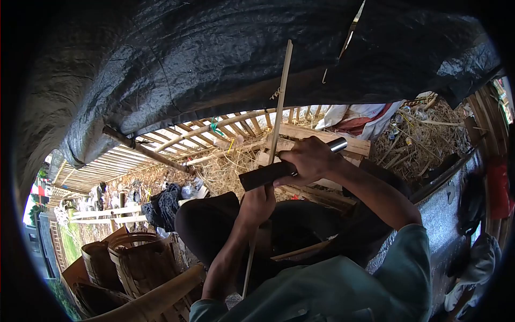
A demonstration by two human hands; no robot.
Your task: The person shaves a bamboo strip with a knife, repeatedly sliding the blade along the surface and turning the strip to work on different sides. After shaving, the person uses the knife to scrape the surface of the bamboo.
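A long pale bamboo strip (279, 107) runs up through the middle of the view, and its lower end reaches down past my lap. My left hand (258, 203) is closed around the strip just under a dark, broad-bladed knife (264, 176). My right hand (310, 162) grips the knife, and a shiny metallic handle end sticks out beyond the fist. The blade lies across the strip, close above my left hand. A thin curled shaving (276, 94) clings to the strip higher up. Fingers partly hide where blade and strip meet.
A black tarp (214, 59) hangs low overhead. Ahead is a bamboo slat fence (236, 127), with wooden blocks (343, 142) and heaped straw-like shavings (424, 134). Woven baskets (140, 257) and a bamboo pole (155, 298) are at lower left. Dark cloth (163, 208) hangs nearby.
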